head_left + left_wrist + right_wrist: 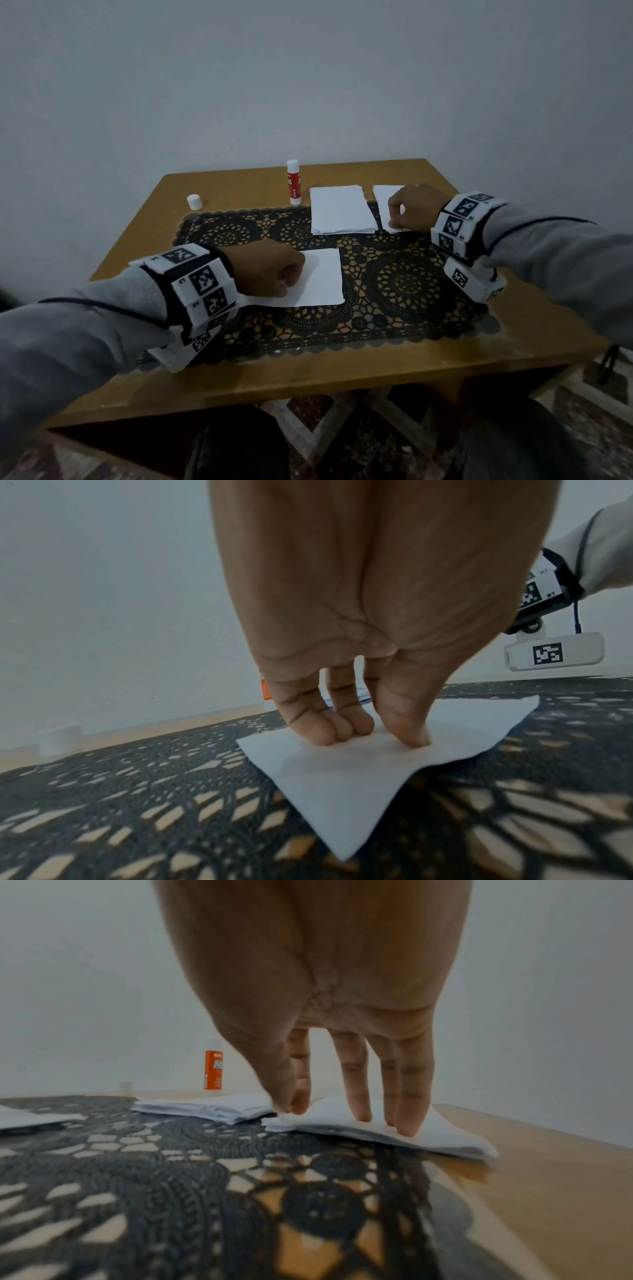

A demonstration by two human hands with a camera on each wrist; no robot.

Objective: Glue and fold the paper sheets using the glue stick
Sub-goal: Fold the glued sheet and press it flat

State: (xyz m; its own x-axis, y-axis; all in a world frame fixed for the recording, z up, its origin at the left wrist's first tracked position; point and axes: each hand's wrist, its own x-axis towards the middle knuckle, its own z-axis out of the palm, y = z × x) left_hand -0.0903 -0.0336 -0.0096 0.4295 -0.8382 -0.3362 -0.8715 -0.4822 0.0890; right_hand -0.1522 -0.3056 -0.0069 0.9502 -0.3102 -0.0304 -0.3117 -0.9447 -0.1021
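- Head view: a wooden table [394, 370] is seen against a pale wall, a black lace mat [394, 287] spread across it. A single white sheet [322, 277] is held flat on the mat by the left hand [270, 270], fingers bent down onto its near-left part. A second pile of sheets [385, 205] at the far right is touched by the right hand [411, 209], thumb and forefinger brought together at its near-left corner. A larger paper stack [339, 209] lies just beside that pile, to its left. The glue stick [294, 181] is stood upright, uncapped, at the mat's far edge, left of the stack; its white cap [194, 201] is set well apart, further left on bare wood.

- Left wrist view: the left hand [349, 631] is shown pressing down, curled fingertips [329, 729] and thumb planted on the single sheet [342, 777]; nothing is gripped. The mat [137, 804] lies beneath.

- Right wrist view: the corner of the top sheet of the pile [428, 1134] is pinched between thumb and forefinger of the right hand [325, 1001], and is slightly lifted; three straight fingers [356, 1085] are rested on the paper. The stack [212, 1107] and the glue stick [213, 1069] are seen behind.
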